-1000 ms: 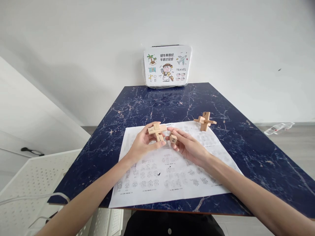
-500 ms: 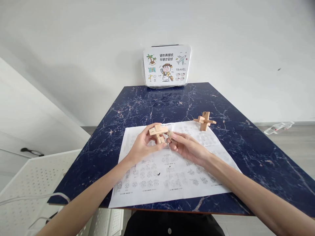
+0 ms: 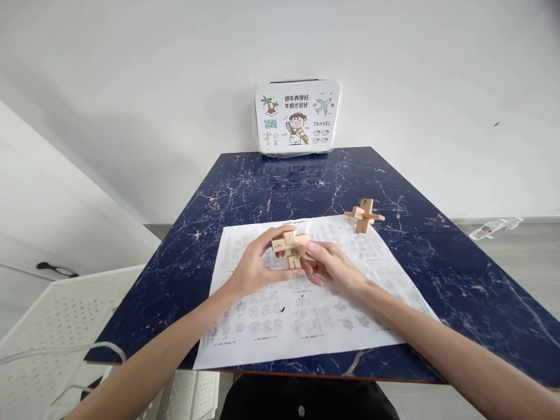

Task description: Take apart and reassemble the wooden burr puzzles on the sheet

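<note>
- Holding a pale wooden assembly [image 3: 290,237] of crossed bars, the left grip [image 3: 250,269] is clamped on it, fingers around the far side, thumb at the lower stub
- Right grip [image 3: 339,269] is closed on a wooden piece [image 3: 303,252], thumb pressed on its upper side, fingers curled below
- The wooden piece sits between the two grips, its end at the middle of the assembly; whether it is seated or merely against it cannot be told
- A black mark resembling a 3 shows on the bar nearest the left grip
- Printed sheet [image 3: 262,347] lies beneath both grips, on a dark blue marbled bench [image 3: 227,186]
- Second wooden assembly [image 3: 364,217], also marked, stands beyond and to the right of the right grip, at the sheet's far right corner
- White case [image 3: 275,131] with cartoon prints stands well beyond both grips, at the bench's far edge
</note>
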The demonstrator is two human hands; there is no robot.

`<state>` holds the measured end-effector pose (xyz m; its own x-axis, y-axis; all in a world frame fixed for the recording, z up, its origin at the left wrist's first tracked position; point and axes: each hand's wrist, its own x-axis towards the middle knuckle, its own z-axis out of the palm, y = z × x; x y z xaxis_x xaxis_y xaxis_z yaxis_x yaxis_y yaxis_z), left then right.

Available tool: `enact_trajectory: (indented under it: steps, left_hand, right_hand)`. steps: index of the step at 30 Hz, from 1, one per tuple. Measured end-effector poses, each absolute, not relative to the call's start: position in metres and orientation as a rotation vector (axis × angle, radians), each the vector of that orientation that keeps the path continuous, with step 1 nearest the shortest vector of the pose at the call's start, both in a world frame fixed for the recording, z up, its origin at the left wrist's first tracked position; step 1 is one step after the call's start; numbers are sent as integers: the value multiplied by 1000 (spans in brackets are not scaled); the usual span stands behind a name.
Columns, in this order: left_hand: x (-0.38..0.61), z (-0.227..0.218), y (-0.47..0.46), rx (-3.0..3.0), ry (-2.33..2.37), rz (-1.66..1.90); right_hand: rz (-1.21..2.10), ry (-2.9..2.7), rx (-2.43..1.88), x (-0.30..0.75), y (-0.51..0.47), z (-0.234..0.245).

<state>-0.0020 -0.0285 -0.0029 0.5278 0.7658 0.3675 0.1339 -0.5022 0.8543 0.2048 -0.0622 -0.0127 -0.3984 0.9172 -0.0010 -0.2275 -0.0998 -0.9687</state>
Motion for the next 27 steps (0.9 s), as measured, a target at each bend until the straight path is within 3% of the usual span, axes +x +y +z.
enact_trajectory:
  steps: [21, 27]
  left_hand:
    - [-1, -4, -28, 2094, 627, 915]
    - [-5, -6, -26, 1908, 695, 959]
  right_hand:
    - [1624, -1557, -904, 209, -64, -19]
    - [1104, -1671, -1076, 209, -66, -14]
